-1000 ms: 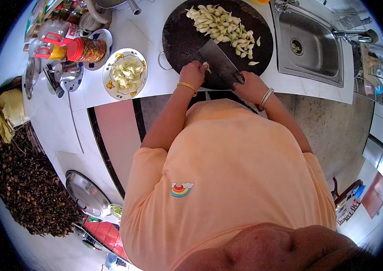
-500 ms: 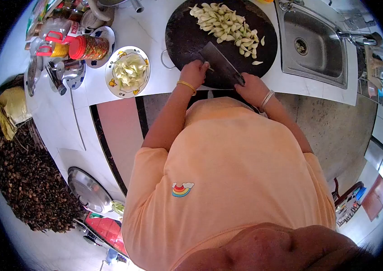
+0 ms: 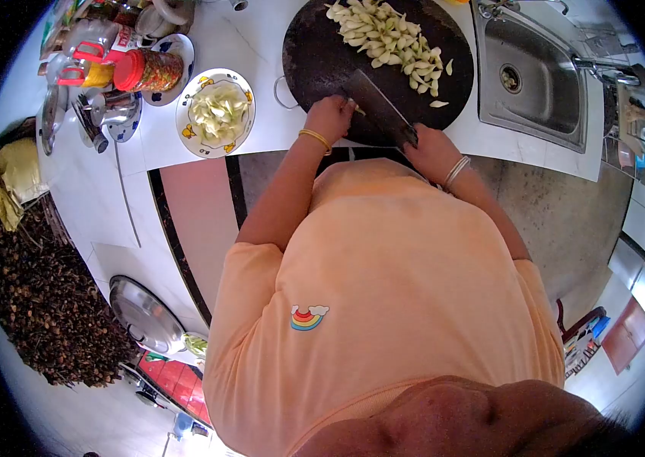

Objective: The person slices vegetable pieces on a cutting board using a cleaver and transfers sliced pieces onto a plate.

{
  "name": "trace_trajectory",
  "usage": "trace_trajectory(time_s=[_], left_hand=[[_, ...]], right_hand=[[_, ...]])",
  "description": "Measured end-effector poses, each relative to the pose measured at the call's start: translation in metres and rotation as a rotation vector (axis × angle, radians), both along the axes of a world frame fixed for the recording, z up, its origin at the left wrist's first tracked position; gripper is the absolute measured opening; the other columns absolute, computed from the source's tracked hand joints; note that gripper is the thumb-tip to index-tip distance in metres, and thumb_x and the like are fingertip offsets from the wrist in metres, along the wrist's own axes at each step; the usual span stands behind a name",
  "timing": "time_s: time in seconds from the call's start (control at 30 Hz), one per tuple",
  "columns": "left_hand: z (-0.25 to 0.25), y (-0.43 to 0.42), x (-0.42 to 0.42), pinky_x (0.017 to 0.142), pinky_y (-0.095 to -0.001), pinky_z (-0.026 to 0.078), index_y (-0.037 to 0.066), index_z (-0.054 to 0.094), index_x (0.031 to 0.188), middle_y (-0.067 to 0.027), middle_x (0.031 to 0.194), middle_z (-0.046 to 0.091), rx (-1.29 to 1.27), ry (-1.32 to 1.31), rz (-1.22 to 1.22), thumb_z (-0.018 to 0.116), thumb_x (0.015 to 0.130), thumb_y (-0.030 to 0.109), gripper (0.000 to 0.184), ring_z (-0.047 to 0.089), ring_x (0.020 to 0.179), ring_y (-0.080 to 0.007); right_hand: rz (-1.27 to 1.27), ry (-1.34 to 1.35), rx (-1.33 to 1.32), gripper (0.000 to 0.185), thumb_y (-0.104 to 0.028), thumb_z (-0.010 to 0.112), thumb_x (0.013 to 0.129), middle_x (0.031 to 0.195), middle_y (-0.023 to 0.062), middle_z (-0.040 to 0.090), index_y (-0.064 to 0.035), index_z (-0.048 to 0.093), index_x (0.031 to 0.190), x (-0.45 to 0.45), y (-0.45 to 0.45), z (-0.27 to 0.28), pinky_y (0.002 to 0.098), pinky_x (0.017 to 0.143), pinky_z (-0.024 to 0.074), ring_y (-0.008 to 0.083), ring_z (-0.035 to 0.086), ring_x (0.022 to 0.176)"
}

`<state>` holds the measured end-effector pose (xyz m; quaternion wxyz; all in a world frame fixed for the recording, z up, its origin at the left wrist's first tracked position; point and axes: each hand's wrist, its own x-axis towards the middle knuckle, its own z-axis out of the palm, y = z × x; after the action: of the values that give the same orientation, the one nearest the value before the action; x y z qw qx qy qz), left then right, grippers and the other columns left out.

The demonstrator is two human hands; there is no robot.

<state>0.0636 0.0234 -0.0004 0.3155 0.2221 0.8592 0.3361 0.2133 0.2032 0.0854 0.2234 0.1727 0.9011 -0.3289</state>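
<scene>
On the round dark board [image 3: 315, 53], my right hand [image 3: 431, 152] is closed on the handle of a cleaver [image 3: 380, 105], whose broad blade slants up to the left. My left hand [image 3: 328, 119] is pinched on a small pale clove [image 3: 358, 109] close to the blade's left side. Several similar whitish cloves [image 3: 391, 38] lie heaped on the board's upper part, with a loose one [image 3: 438, 103] below the heap. A patterned plate [image 3: 185, 131] holding pale pieces [image 3: 220, 113] stands left of the board.
Right of the board is a steel sink [image 3: 528, 72] with a faucet [image 3: 612, 70]. Red-lidded jars [image 3: 147, 70], bottles and small plates crowd the counter's upper left. A metal lid [image 3: 146, 314] lies lower left, near a heap of dark brown material [image 3: 48, 305].
The view has shifted slightly, moving the board a little to the right in the picture. The small clove in my left hand shows at a different angle beside the blade. The right hand keeps its grip.
</scene>
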Motion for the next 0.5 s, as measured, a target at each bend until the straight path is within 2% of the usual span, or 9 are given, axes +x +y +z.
trace_trajectory(time_s=[0.07, 0.13, 0.27, 0.37, 0.43, 0.5], left_hand=[[-0.003, -0.001, 0.001, 0.067, -0.0424, 0.053, -0.002, 0.063, 0.076, -0.0187, 0.062, 0.064, 0.005, 0.003, -0.005, 0.054, 0.094, 0.032, 0.039, 0.067, 0.059, -0.0313], [0.002, -0.001, 0.000, 0.067, -0.0425, 0.053, -0.001, 0.063, 0.077, -0.0183, 0.063, 0.064, 0.016, -0.130, 0.052, 0.054, 0.094, 0.031, 0.037, 0.067, 0.060, -0.0312], [-0.003, 0.000, 0.002, 0.065, -0.0421, 0.054, -0.001, 0.064, 0.078, -0.0182, 0.062, 0.064, 0.020, -0.097, 0.031, 0.053, 0.094, 0.028, 0.035, 0.067, 0.060, -0.0309], [0.000, 0.000, 0.004, 0.062, -0.0396, 0.054, -0.002, 0.064, 0.079, -0.0166, 0.063, 0.065, 0.020, -0.051, 0.063, 0.054, 0.094, 0.027, 0.034, 0.067, 0.058, -0.0277], [0.009, 0.000, 0.005, 0.059, -0.0370, 0.054, -0.003, 0.064, 0.081, -0.0146, 0.064, 0.065, 0.041, -0.188, 0.108, 0.057, 0.094, 0.029, 0.035, 0.067, 0.057, -0.0246], [0.008, 0.000, 0.007, 0.058, -0.0357, 0.054, -0.003, 0.064, 0.083, -0.0138, 0.065, 0.065, 0.053, -0.200, 0.127, 0.058, 0.093, 0.029, 0.034, 0.067, 0.057, -0.0231]], right_hand=[[0.062, 0.064, 0.022, 0.025, -0.019, 0.058, 0.083, 0.086, 0.0294, 0.063, 0.0052, 0.055, 0.087, -0.001, 0.000, -0.006, 0.0515, 0.075, 0.0505, 0.0452, 0.062, 0.082], [0.069, 0.043, 0.031, 0.025, -0.019, 0.058, 0.084, 0.087, 0.0292, 0.063, 0.0053, 0.056, 0.088, -0.007, 0.000, -0.006, 0.0514, 0.076, 0.0507, 0.0450, 0.063, 0.083], [0.069, 0.020, 0.094, 0.026, -0.019, 0.058, 0.084, 0.088, 0.0290, 0.063, 0.0064, 0.056, 0.090, -0.014, -0.011, -0.018, 0.0508, 0.077, 0.0510, 0.0442, 0.063, 0.084], [0.029, -0.026, 0.129, 0.023, -0.016, 0.059, 0.084, 0.084, 0.0291, 0.063, 0.0055, 0.057, 0.091, -0.018, -0.017, -0.021, 0.0487, 0.076, 0.0510, 0.0445, 0.062, 0.083], [0.033, -0.017, 0.122, 0.023, -0.016, 0.059, 0.084, 0.084, 0.0288, 0.063, 0.0053, 0.057, 0.090, -0.017, -0.016, -0.020, 0.0486, 0.076, 0.0510, 0.0442, 0.062, 0.082], [0.036, -0.008, 0.115, 0.022, -0.017, 0.059, 0.084, 0.084, 0.0285, 0.063, 0.0052, 0.057, 0.089, -0.016, -0.013, -0.017, 0.0486, 0.076, 0.0509, 0.0439, 0.063, 0.082]])
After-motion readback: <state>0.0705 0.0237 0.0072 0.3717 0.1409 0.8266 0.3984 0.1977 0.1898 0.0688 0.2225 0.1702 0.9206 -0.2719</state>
